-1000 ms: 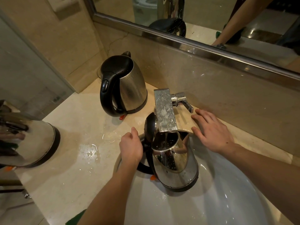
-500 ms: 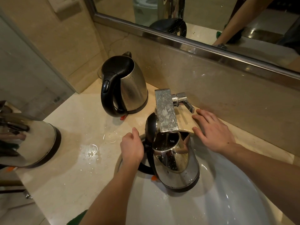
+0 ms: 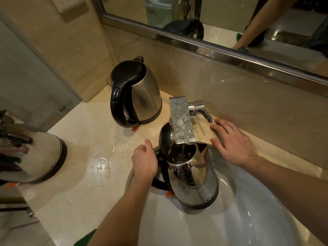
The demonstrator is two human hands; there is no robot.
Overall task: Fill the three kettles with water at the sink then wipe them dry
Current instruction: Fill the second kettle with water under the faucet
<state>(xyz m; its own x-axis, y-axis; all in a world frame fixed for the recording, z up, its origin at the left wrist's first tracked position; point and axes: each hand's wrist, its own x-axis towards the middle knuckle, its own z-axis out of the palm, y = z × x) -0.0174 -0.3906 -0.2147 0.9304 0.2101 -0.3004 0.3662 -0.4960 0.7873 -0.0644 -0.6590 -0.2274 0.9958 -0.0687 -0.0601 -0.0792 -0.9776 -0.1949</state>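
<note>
A steel kettle [image 3: 193, 181] with its black lid flipped open stands in the white sink basin [image 3: 248, 219], its mouth right under the square chrome faucet spout [image 3: 181, 121]. My left hand [image 3: 144, 161] grips its black handle. My right hand [image 3: 234, 146] rests flat on the counter beside the faucet lever [image 3: 204, 112], fingers spread. A second steel kettle [image 3: 140, 96], lid closed, stands on the counter at the back left. A third kettle [image 3: 33, 153] stands at the left edge of the counter, partly cut off.
The marble counter [image 3: 79, 174] has water puddles [image 3: 101, 166] left of the basin. A mirror [image 3: 230, 20] runs along the back wall. A green cloth [image 3: 85, 240] peeks in at the bottom edge by my left arm.
</note>
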